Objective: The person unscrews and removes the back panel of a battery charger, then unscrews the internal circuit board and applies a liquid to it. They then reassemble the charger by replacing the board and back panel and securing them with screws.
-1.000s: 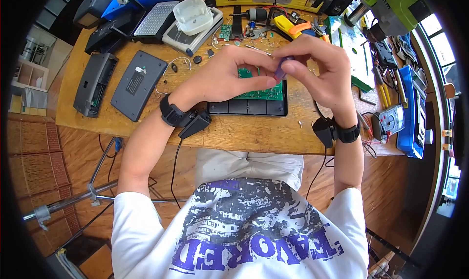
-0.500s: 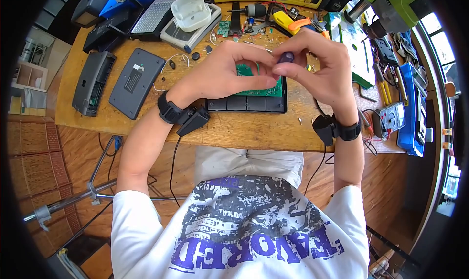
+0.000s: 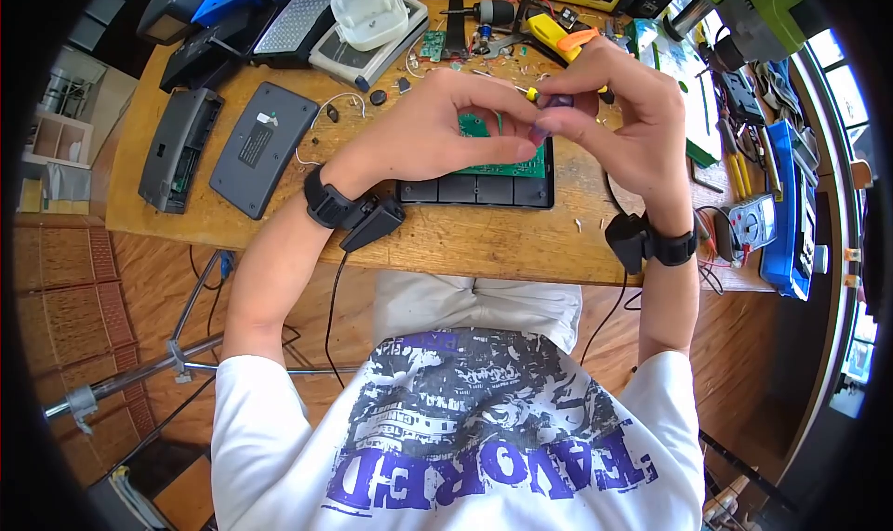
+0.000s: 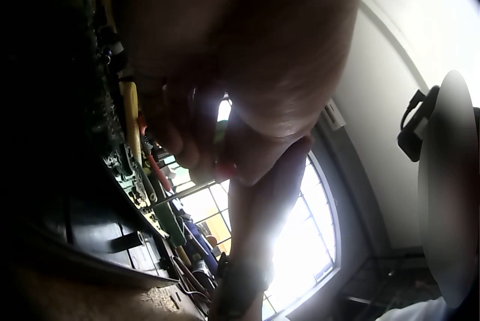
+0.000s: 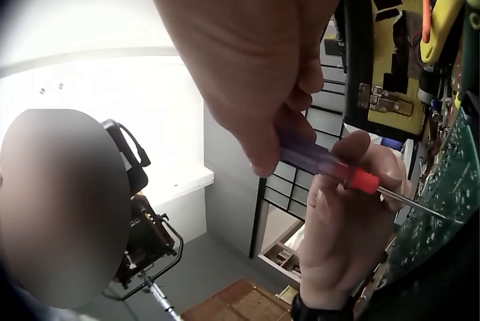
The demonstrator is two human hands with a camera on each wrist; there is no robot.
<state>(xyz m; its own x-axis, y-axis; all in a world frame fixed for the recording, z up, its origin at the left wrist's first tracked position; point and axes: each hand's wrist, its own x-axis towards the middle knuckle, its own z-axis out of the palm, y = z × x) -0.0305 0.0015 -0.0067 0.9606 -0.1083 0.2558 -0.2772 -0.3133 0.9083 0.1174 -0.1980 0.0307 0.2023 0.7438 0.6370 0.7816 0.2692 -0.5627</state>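
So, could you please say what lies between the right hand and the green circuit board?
In the right wrist view, the screwdriver extends from the right hand toward the board, with the left hand at its red collar.

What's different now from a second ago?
The right hand has shifted a little to the right, and the handle of the screwdriver it holds has tilted more sideways. Nothing was newly grabbed or let go. The left hand is about where it was, over the green circuit board in its black case.
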